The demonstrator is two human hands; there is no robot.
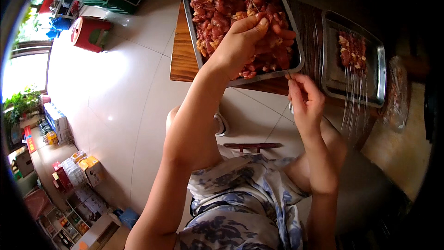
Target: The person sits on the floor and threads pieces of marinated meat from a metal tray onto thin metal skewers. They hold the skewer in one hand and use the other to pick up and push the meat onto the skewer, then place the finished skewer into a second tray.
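Observation:
My left hand reaches into a metal tray heaped with raw red meat pieces, its fingers pinched on one piece of meat. My right hand is below the tray's near edge, fingers closed on a thin skewer whose tip points up toward the left hand. To the right, a second metal tray holds several finished meat skewers, their thin sticks hanging over its near edge.
Both trays sit on a wooden table over a pale tiled floor. A red stool stands at far left; boxes and shelves line the lower left. A clear plastic bag lies right of the second tray.

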